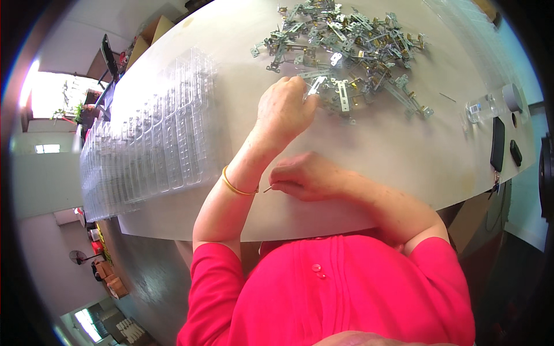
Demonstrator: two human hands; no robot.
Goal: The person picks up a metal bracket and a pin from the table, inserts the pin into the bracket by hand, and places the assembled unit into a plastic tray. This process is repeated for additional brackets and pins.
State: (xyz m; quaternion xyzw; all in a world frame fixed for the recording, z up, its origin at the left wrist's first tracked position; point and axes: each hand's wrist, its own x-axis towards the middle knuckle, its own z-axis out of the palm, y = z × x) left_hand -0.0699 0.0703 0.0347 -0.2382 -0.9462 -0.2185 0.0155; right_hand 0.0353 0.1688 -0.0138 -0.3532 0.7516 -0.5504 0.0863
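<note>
My left hand (287, 109) is stretched forward to the near left edge of a heap of small metal bracket assemblies (360, 43). Its fingers are curled, with thumb and forefinger closing on a shiny metal bracket (316, 85); the other fingertips are hidden. Closer to my body, my right hand (309, 176) is closed above the table, and a short thin rod (267, 189) sticks out from its fingertips. Beside the left fingers, a pale flat bracket with holes (343, 96) lies at the near edge of the heap. The assemblies are silver with some brass-coloured parts.
Stacked clear plastic trays (167, 132) cover the table's left side. On the right are a clear jar with a grey lid (485, 108), a long black case (497, 144) and a small black object (515, 153). A thin pin (447, 97) lies right of the heap.
</note>
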